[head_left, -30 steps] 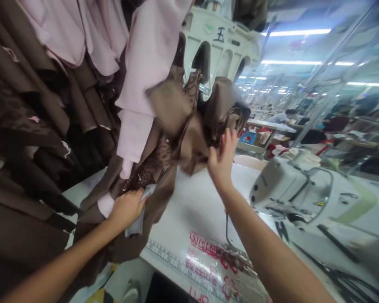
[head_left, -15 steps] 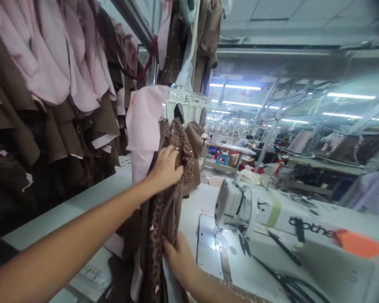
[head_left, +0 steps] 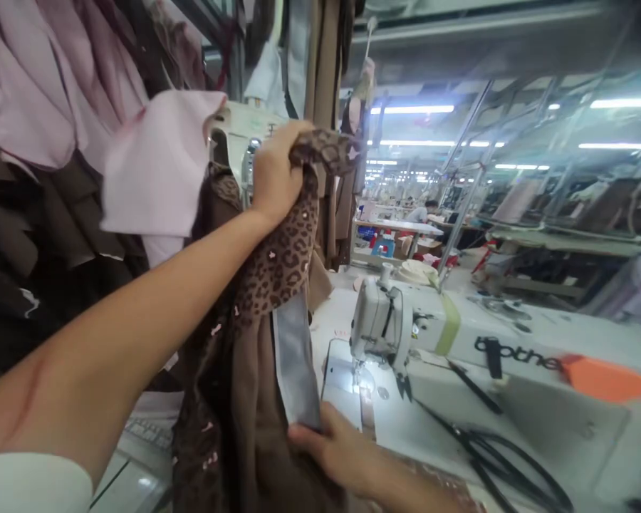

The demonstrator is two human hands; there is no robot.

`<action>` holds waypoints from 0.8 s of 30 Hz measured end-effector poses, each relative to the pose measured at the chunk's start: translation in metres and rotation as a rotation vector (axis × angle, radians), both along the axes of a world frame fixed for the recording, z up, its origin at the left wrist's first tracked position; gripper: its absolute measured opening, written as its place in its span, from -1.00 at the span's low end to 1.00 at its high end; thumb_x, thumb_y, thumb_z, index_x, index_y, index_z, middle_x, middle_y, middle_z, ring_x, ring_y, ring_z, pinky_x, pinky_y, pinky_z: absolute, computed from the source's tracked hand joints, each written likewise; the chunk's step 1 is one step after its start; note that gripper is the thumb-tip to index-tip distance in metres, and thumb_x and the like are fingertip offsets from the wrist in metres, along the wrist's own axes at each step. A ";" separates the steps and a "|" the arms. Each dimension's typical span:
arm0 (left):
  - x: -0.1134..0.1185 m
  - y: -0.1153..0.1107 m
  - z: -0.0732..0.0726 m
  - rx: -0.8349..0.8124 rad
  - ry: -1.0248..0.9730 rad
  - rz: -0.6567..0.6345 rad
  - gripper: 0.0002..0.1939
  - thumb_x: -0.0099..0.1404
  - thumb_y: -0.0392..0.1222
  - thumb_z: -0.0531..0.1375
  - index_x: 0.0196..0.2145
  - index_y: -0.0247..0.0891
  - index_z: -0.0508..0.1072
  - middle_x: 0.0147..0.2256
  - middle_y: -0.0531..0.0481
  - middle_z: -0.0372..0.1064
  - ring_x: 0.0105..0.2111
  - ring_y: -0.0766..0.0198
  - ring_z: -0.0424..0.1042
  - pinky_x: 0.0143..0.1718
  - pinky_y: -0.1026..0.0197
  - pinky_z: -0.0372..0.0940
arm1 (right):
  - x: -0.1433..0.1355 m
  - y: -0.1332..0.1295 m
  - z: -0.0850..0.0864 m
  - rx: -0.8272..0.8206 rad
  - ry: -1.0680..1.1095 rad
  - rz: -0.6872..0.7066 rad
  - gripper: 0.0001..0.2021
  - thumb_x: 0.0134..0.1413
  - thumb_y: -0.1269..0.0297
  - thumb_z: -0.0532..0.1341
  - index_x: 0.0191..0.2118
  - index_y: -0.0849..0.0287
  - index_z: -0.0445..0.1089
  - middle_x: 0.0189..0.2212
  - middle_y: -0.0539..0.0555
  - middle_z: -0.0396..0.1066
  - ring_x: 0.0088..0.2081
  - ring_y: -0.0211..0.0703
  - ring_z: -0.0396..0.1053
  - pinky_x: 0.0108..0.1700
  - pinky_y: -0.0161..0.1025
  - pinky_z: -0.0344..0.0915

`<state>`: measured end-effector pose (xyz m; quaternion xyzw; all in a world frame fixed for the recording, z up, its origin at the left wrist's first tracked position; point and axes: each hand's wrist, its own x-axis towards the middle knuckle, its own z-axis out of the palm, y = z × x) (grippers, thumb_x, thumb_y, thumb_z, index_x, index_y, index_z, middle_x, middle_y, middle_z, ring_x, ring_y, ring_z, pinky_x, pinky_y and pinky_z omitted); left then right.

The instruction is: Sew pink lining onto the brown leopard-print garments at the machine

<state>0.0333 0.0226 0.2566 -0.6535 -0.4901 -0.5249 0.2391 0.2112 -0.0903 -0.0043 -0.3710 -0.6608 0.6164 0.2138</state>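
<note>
- Left hand (head_left: pixel 278 171): raised near the hanger, fingers closed on a fold of leopard-print cloth (head_left: pixel 280 274); the fingertips are partly hidden by the fold.
- Right hand (head_left: pixel 347 449): lower down, thumb and forefinger gripping the garment's edge at the bottom end of a grey strip (head_left: pixel 293 356); the remaining fingers cannot be made out.
- Garment (head_left: pixel 270 370): brown, held up between both hands, hanging in folds left of the sewing machine. The leopard print forms its upper part; the grey strip runs below that, down the right side.
- Hanger (head_left: pixel 240 121): white, just behind the left hand, partly covered by it.
- Pink cloth (head_left: pixel 160 164): hangs at the hanger's left side, above the left forearm.
- Sewing machine (head_left: pixel 379 320): white, right of the garment, lamp lit at the needle. Green tape (head_left: pixel 449 320) wraps the arm; an orange tag (head_left: pixel 603 377) sits farther right.
- Scissors (head_left: pixel 462 431): black, lying in front of the machine arm.
- Brown pieces (head_left: pixel 58 228) and pink pieces (head_left: pixel 26 85): hanging in rows at far left.
- Background: a person (head_left: pixel 419 214) beside a table, well apart, under strip lights (head_left: pixel 411 110).
</note>
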 end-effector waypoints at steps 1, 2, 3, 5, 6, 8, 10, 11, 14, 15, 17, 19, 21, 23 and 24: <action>-0.003 0.004 -0.016 -0.073 0.046 0.022 -0.58 0.21 -0.50 0.02 0.01 -0.30 0.34 0.00 -0.09 0.35 0.09 0.12 0.27 0.15 0.08 0.13 | 0.012 0.001 0.000 0.043 -0.017 0.000 -0.73 -0.04 0.12 0.24 -0.28 0.22 0.39 -0.41 0.02 0.42 -0.31 -0.09 0.35 -0.28 -0.26 0.28; -0.008 0.008 -0.038 -0.160 0.083 0.039 -0.62 0.19 -0.49 0.06 -0.04 -0.34 0.37 -0.06 -0.15 0.39 0.06 0.03 0.31 0.13 0.01 0.15 | 0.024 0.002 0.000 0.099 -0.029 -0.010 -0.73 -0.03 0.11 0.24 -0.28 0.22 0.39 -0.40 0.02 0.41 -0.31 -0.11 0.33 -0.29 -0.27 0.26; -0.013 0.010 -0.063 -0.246 0.115 0.049 -0.66 0.16 -0.47 0.11 -0.09 -0.38 0.39 -0.09 -0.24 0.40 0.05 -0.08 0.31 0.10 -0.09 0.16 | 0.036 0.003 -0.001 0.159 -0.046 -0.043 -0.74 -0.03 0.12 0.25 -0.29 0.22 0.39 -0.41 0.01 0.40 -0.33 -0.13 0.31 -0.30 -0.27 0.25; -0.019 0.007 -0.116 -0.373 0.194 0.020 -0.53 0.06 -0.50 0.16 -0.02 -0.45 0.34 0.04 -0.40 0.28 0.14 -0.25 0.18 0.12 -0.28 0.05 | 0.057 0.006 -0.004 0.232 -0.105 -0.140 -0.78 -0.05 0.17 0.26 -0.33 0.22 0.37 -0.47 -0.02 0.34 -0.39 -0.19 0.26 -0.35 -0.30 0.20; -0.019 0.001 -0.141 -0.414 0.253 -0.031 -0.45 0.02 -0.52 0.18 0.02 -0.45 0.31 0.14 -0.43 0.15 0.20 -0.29 0.05 0.15 -0.34 -0.04 | 0.064 0.007 -0.007 0.240 -0.134 -0.186 -0.81 -0.05 0.21 0.26 -0.35 0.22 0.37 -0.49 -0.03 0.32 -0.42 -0.22 0.24 -0.38 -0.32 0.18; -0.010 -0.019 -0.184 -0.493 0.412 -0.210 -0.51 0.00 -0.50 0.22 -0.06 -0.35 0.39 0.18 -0.29 0.13 0.24 -0.16 0.00 0.24 -0.20 -0.09 | 0.072 0.010 -0.013 0.213 -0.157 -0.245 -0.87 -0.02 0.26 0.23 -0.38 0.22 0.37 -0.52 -0.05 0.30 -0.46 -0.26 0.22 -0.44 -0.35 0.16; 0.005 -0.045 -0.216 -0.590 0.639 -0.491 -0.71 0.05 -0.41 0.26 -0.24 -0.16 0.47 -0.05 -0.01 0.41 0.12 0.13 0.25 0.19 0.11 0.12 | 0.073 0.011 -0.018 0.202 -0.159 -0.277 -0.90 0.01 0.29 0.20 -0.39 0.21 0.39 -0.53 -0.05 0.32 -0.48 -0.28 0.23 -0.46 -0.36 0.17; 0.013 -0.057 -0.229 -0.646 0.795 -0.668 -0.74 0.12 -0.39 0.24 -0.22 -0.15 0.46 -0.10 0.00 0.43 0.07 0.16 0.30 0.16 0.13 0.17 | 0.071 0.012 -0.020 0.211 -0.162 -0.289 -0.90 0.01 0.30 0.20 -0.40 0.21 0.40 -0.53 -0.05 0.33 -0.48 -0.28 0.24 -0.45 -0.36 0.18; 0.030 -0.081 -0.252 -0.605 0.924 -0.822 -0.82 0.28 -0.38 0.12 -0.20 -0.22 0.44 -0.16 -0.07 0.46 -0.04 0.15 0.38 0.05 0.08 0.26 | 0.067 0.011 -0.022 0.264 -0.184 -0.302 -0.91 0.01 0.31 0.22 -0.38 0.21 0.43 -0.53 -0.05 0.39 -0.47 -0.27 0.30 -0.42 -0.37 0.23; 0.031 -0.084 -0.253 -0.561 0.884 -0.838 -0.82 0.32 -0.39 0.07 -0.21 -0.25 0.44 -0.16 -0.08 0.46 -0.06 0.15 0.39 0.03 0.07 0.27 | 0.067 0.011 -0.022 0.290 -0.200 -0.301 -0.91 0.02 0.30 0.23 -0.37 0.22 0.43 -0.52 -0.04 0.41 -0.46 -0.26 0.32 -0.42 -0.37 0.24; 0.028 -0.086 -0.247 -0.511 0.719 -0.908 -0.76 0.37 -0.39 0.00 -0.23 -0.26 0.45 -0.18 -0.05 0.48 -0.06 0.19 0.40 0.06 0.10 0.25 | 0.068 0.010 -0.020 0.370 -0.251 -0.307 -0.90 0.06 0.32 0.21 -0.36 0.22 0.44 -0.50 -0.02 0.44 -0.43 -0.24 0.35 -0.39 -0.36 0.26; 0.014 -0.089 -0.231 -0.520 0.489 -0.926 -0.76 0.38 -0.34 0.00 -0.22 -0.22 0.46 -0.18 0.00 0.49 -0.07 0.23 0.42 0.07 0.17 0.24 | 0.073 0.012 -0.018 0.489 -0.328 -0.332 -0.90 0.09 0.38 0.18 -0.36 0.22 0.44 -0.45 0.02 0.46 -0.39 -0.21 0.37 -0.30 -0.31 0.27; -0.007 -0.095 -0.214 -0.607 0.399 -0.853 -0.79 0.36 -0.26 0.04 -0.24 -0.15 0.48 -0.24 0.06 0.51 -0.19 0.27 0.47 -0.10 0.27 0.31 | 0.079 0.017 -0.017 0.617 -0.414 -0.358 -0.87 0.10 0.45 0.14 -0.34 0.21 0.44 -0.41 0.04 0.47 -0.34 -0.18 0.37 -0.22 -0.26 0.24; -0.029 -0.103 -0.204 -0.840 0.575 -0.748 -0.79 0.31 -0.21 0.08 -0.39 -0.11 0.50 -0.43 0.12 0.50 -0.43 0.30 0.46 -0.41 0.33 0.28 | 0.083 0.022 -0.018 0.718 -0.489 -0.356 -0.87 0.11 0.47 0.14 -0.34 0.20 0.44 -0.41 0.05 0.46 -0.34 -0.16 0.37 -0.22 -0.24 0.22; -0.037 -0.106 -0.202 -0.962 0.697 -0.682 -0.80 0.26 -0.20 0.13 -0.47 -0.10 0.50 -0.53 0.13 0.46 -0.54 0.30 0.42 -0.54 0.33 0.19 | 0.084 0.024 -0.020 0.756 -0.518 -0.345 -0.88 0.11 0.45 0.15 -0.35 0.20 0.43 -0.42 0.05 0.45 -0.35 -0.16 0.36 -0.23 -0.24 0.21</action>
